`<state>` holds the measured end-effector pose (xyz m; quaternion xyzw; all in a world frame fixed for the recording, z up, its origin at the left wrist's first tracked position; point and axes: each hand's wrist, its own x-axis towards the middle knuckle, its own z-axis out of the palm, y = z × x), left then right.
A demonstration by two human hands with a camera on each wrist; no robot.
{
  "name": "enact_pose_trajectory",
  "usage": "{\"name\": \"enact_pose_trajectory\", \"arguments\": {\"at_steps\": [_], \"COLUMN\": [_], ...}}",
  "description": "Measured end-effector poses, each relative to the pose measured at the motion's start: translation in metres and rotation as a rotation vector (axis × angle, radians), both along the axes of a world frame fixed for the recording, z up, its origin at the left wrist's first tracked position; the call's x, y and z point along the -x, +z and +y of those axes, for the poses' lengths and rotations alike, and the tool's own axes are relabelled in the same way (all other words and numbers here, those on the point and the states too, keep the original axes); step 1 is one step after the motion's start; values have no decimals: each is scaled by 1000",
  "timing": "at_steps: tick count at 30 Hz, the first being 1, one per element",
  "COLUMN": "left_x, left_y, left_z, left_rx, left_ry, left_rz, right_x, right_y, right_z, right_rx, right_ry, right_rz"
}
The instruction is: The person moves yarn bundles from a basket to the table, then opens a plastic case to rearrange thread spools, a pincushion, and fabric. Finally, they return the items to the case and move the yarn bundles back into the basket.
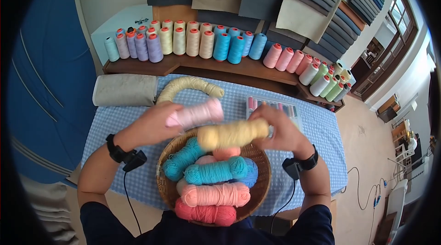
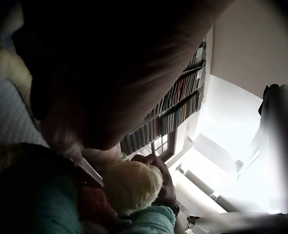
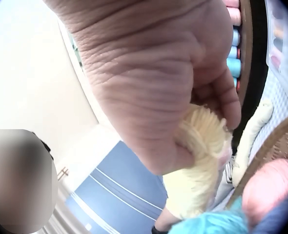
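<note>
My left hand (image 1: 158, 123) grips one end of a pale pink yarn skein (image 1: 197, 114), held over the back left of a round wicker basket (image 1: 162, 185). In my right hand (image 1: 278, 128) is a yellow yarn skein (image 1: 234, 133), pinched at its right end and blurred in the head view. The right wrist view shows thumb and fingers around the end of that yellow skein (image 3: 197, 146). Below both hands, the basket holds teal skeins (image 1: 216, 170), a peach skein (image 1: 216, 194), a coral red skein (image 1: 206, 213) and a blue skein (image 1: 250, 173).
A curved cream skein (image 1: 188, 84) lies behind the basket on the checked tablecloth (image 1: 317, 153). Beside it are a folded grey cloth (image 1: 125, 90) and a clear case (image 1: 275, 105) of coloured items. Thread cones (image 1: 193, 42) line a wooden shelf (image 1: 239, 72) at the back.
</note>
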<state>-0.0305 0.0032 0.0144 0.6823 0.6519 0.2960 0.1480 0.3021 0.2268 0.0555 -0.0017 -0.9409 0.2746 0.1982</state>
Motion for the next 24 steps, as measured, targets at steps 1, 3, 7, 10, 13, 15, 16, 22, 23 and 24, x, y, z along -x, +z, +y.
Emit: {"name": "enact_pose_trajectory", "arguments": {"at_steps": [1, 3, 7, 10, 13, 15, 16, 22, 23, 24], "left_x": [8, 24, 46, 55, 59, 58, 57, 43, 41, 40], "left_y": [2, -2, -35, -50, -50, -50, -52, -62, -60, -58], "left_z": [-2, 0, 11, 24, 39, 50, 54, 65, 65, 65], "left_rx": [-31, 20, 61, 79, 59, 80, 98, 231, 233, 245], "left_ry": [85, 115, 73, 6, -62, -66, -72, -167, -169, -191], "left_rz": [-45, -71, 126, 101, 176, 163, 151, 99, 94, 86], "right_x": [-2, -1, 28, 48, 68, 79, 84, 77, 72, 66], "right_y": [-2, -14, -31, -50, -50, -59, -61, -63, -68, -75], "right_z": [7, 26, 49, 57, 43, 39, 37, 40, 42, 44], "right_rx": [2, 434, 460, 137, -126, -170, -215, -309, -308, -339], "right_ry": [-5, -361, -540, -749, -835, -843, -853, -559, -560, -468], "right_rz": [1, 107, 111, 15, -54, -113, -171, -470, -475, -372]}}
